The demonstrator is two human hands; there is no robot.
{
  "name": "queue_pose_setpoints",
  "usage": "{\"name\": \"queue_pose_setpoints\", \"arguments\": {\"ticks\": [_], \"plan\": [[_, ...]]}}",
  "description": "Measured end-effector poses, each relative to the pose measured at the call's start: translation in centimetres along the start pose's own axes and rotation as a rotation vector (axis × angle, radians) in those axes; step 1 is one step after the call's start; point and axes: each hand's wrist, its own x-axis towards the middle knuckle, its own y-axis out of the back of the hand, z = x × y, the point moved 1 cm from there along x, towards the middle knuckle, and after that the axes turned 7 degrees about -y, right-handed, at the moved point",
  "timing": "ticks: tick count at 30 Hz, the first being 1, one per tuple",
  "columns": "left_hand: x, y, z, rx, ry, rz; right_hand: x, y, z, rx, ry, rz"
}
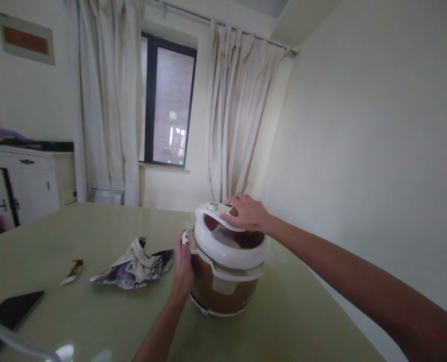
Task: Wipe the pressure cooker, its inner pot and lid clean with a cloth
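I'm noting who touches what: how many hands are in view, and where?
2. The left hand is at the side of the white-and-brown cooker; the right hand is on top of its lid. Some fingers are partly hidden, but both hands show.

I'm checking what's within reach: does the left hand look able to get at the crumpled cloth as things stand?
Probably yes: the left hand is close beside the crumpled cloth with nothing standing between them, though it would likely have to leave the cooker first.
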Motion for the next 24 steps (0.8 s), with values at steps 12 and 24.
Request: {"name": "queue_pose_setpoints", "arguments": {"ticks": [12,24], "plan": [[-0.1,0.3,0.4,0.044,0.003,-0.005,-0.6,0.7,-0.3,-0.037,-0.079,-0.071],[-0.2,0.7,0.5,0.013,0.005,-0.019,1.7,2.3,-1.8,0.08,0.228,-0.009]]}}
